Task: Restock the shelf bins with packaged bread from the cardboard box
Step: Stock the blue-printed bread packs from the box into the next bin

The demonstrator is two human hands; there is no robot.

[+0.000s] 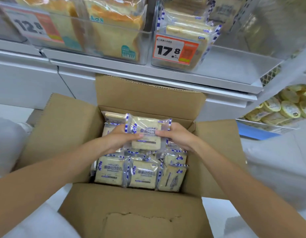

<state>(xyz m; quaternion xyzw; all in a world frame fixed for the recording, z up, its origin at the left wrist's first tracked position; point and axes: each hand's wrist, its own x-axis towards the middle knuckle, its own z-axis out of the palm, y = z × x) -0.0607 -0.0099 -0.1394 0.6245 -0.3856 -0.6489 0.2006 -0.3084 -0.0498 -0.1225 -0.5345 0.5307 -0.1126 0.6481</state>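
Observation:
An open cardboard box (66, 127) sits below the shelf, packed with several clear bread packs trimmed in blue and white (142, 174). Both hands hold one bread pack (146, 133) just above the others. My left hand (119, 140) grips its left edge and my right hand (178, 137) grips its right edge, thumbs on top. On the shelf above, a clear bin (172, 63) with a 17.8 price tag holds the same blue-trimmed packs. Its right part looks bare.
A second clear bin (143, 47) on the left holds sliced toast loaves behind a 12.8 tag. The white shelf edge (148, 74) overhangs the box's back flap. A wire basket (269, 126) of round yellow packs sits at the right.

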